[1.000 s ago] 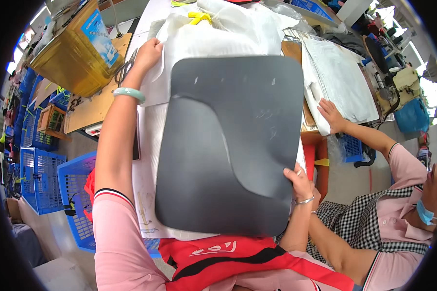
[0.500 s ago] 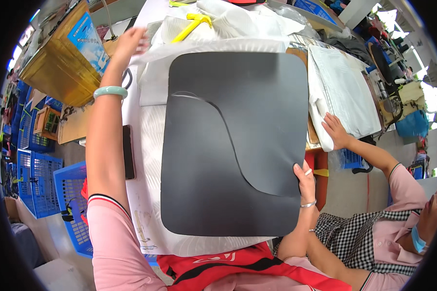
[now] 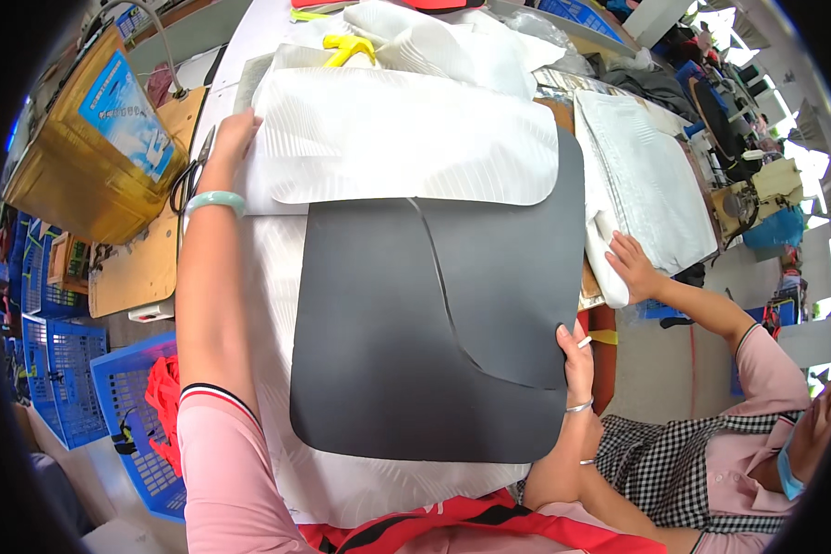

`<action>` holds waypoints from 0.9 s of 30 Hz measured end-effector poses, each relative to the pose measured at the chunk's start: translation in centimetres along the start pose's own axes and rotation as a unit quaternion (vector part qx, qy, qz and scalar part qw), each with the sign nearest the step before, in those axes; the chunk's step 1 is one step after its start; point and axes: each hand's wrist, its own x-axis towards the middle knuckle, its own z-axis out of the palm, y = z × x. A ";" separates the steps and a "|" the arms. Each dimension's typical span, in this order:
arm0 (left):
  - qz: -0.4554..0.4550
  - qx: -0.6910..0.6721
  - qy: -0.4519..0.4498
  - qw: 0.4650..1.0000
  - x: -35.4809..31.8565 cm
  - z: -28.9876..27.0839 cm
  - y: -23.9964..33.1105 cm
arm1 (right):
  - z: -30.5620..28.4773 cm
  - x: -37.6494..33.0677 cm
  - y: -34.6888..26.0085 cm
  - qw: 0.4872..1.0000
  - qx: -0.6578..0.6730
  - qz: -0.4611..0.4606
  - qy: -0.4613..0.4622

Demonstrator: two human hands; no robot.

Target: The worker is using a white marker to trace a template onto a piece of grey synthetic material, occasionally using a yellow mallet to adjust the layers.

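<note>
A black flat panel (image 3: 369,332) with rounded corners and a curved raised line lies in front of me on white patterned sheeting. A white patterned sheet (image 3: 415,138) with rounded near corners covers its far part. My left hand (image 3: 234,143), with a pale green bangle on the wrist, is closed at the left edge of that sheet; its fingertips are partly hidden. Along the panel's right edge my right hand (image 3: 577,365) grips with the thumb on top, the other fingers mostly underneath. A thin white object or band shows by its fingers.
Scissors (image 3: 192,175) lie left, beside a yellowish container (image 3: 74,157). A yellow-handled tool (image 3: 349,48) rests among crumpled sheeting at the back. A blue basket (image 3: 148,462) with red material stands lower left. At right, a co-worker's hand (image 3: 633,265) touches a white folded stack (image 3: 651,175).
My left hand has come nearer, and the white sheet now covers the panel's far part. The panel has shifted slightly left and nearer in the picture. My right hand keeps its grip.
</note>
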 end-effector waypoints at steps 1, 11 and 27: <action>-0.055 0.056 -0.004 0.997 0.4 -1.2 -0.5 | 0.1 0.5 0.4 1.000 0.005 0.001 -0.004; 0.049 0.314 -0.149 0.937 -1.1 2.8 3.5 | 0.9 2.2 -0.9 0.999 -0.020 -0.010 0.029; 0.044 0.068 0.084 0.993 -7.6 -1.9 3.1 | 3.6 5.8 -2.4 0.997 -0.023 0.034 0.062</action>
